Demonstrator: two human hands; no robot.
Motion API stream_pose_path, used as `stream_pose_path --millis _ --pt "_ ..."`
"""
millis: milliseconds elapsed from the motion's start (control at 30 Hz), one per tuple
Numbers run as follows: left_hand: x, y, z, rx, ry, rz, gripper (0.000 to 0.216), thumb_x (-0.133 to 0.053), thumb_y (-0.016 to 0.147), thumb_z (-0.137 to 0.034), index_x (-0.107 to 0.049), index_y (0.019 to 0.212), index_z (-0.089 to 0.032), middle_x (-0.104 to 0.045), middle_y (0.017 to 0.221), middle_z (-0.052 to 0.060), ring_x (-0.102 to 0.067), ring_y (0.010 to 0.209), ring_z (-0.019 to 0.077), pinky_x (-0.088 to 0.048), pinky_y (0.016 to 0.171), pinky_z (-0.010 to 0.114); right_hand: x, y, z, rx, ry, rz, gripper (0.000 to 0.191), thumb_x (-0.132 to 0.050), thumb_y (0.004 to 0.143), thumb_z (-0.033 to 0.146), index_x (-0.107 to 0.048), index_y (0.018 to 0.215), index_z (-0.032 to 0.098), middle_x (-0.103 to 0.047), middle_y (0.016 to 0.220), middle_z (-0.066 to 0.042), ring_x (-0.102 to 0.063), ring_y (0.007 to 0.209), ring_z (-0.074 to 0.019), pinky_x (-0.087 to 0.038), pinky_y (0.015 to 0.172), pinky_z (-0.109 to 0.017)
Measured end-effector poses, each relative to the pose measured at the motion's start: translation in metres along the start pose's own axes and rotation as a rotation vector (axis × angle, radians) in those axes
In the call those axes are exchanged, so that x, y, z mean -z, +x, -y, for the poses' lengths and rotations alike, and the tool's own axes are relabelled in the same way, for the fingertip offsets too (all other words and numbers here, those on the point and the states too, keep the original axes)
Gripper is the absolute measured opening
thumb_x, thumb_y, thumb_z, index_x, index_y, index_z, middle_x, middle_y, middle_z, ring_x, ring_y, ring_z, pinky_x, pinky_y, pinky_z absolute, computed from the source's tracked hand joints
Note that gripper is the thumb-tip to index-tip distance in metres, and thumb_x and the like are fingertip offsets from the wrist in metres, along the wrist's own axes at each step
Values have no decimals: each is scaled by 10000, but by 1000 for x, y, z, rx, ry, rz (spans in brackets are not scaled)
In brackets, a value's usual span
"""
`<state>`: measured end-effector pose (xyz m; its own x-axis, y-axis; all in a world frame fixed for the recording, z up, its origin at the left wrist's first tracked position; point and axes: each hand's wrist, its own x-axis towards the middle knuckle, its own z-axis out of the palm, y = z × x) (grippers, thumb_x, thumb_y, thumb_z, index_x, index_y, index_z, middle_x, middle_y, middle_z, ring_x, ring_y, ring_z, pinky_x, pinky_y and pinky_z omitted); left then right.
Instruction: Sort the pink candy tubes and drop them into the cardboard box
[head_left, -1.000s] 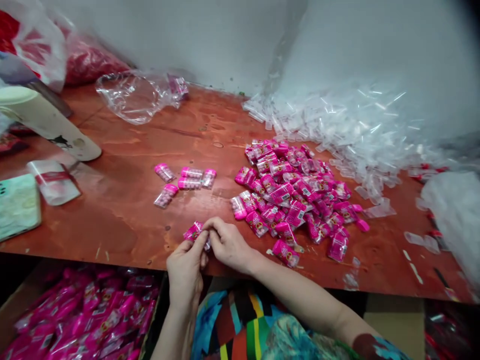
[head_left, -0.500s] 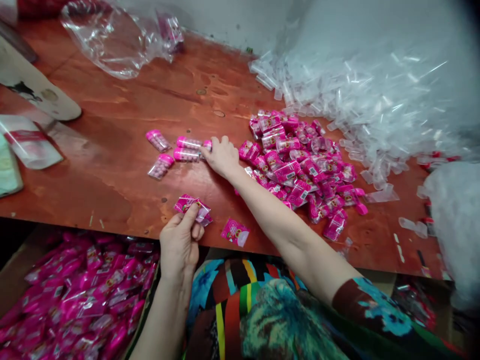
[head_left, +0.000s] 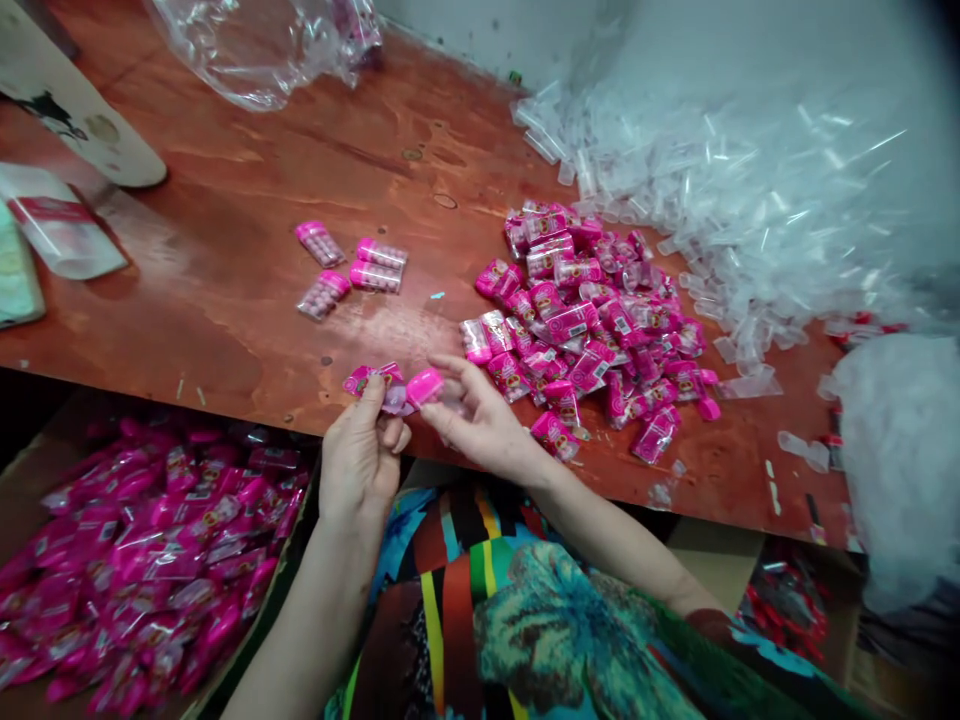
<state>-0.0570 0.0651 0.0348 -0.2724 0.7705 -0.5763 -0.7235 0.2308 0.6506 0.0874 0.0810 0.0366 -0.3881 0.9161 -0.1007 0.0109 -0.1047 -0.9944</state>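
Observation:
Near the table's front edge, my left hand (head_left: 360,455) pinches a pink printed plastic wrapper (head_left: 373,377) between thumb and fingers. My right hand (head_left: 487,425) has a small candy tube with a pink cap (head_left: 425,388) in its fingertips, right at the wrapper's clear end. Most of that tube is hidden by the fingers. Farther back lie several clear candy tubes (head_left: 379,277) with pink caps and pale pink balls inside. To the right of my right hand spreads a heap of pink wrapped candy tubes (head_left: 600,320).
Clear plastic tubes (head_left: 705,210) form a big pile at the back right. A cardboard box (head_left: 296,560) full of pink packets (head_left: 150,570) stands below the table's left front. A clear bag (head_left: 255,60), a white board (head_left: 105,130) and a cloudy plastic bag (head_left: 900,460) lie around.
My right hand has come from the loose candy tubes toward me, bringing one tube to the wrapper in my left hand. The view has shifted slightly downward.

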Motion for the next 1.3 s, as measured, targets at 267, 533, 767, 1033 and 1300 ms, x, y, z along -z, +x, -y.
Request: stream_pose_path --millis 267,533,767,1033,1300 --pt "-9 -15 18 -33 25 34 470 -996 716 -429 -599 701 -177 -465 493 -93 -353 389 40 -267 402 202 -10 -27 -29 -108 46 -152 543 -730 984 328 -478 1461 258 -683 977 7 -625 725 -136 -555 699 -272" --pt "-19 -25 26 24 156 62 571 -970 746 -516 -509 611 -208 -451 409 -87 -397 375 61 -313 432 203 -5 -38 -29 -130 269 -110 699 -792 948 556 -415 1457 260 -599 824 58 -487 572 -94 -380 510 -210" --pt "-3 -23 28 194 229 323 597 -927 785 -603 -559 594 -173 -467 398 -39 -400 381 61 -264 414 194 14 -43 -22 -270 377 117 802 -705 1004 623 -312 1582 230 -568 719 95 -354 468 -71 -270 453 -201" --pt "-1 -24 28 247 277 413 581 -1005 670 -577 -650 627 -119 -518 458 -26 -366 409 32 -267 421 170 21 -42 -34 -97 86 101 660 -648 1065 438 -340 1615 242 -554 828 50 -575 727 -142 -488 683 -277" --pt "3 -21 22 301 258 464 492 -1031 665 -454 -651 720 -147 -440 460 -96 -313 403 25 -296 421 151 30 -42 -24 -69 -245 112 699 -638 1052 313 -321 1669 221 -623 913 2 -610 767 -177 -520 748 -334"
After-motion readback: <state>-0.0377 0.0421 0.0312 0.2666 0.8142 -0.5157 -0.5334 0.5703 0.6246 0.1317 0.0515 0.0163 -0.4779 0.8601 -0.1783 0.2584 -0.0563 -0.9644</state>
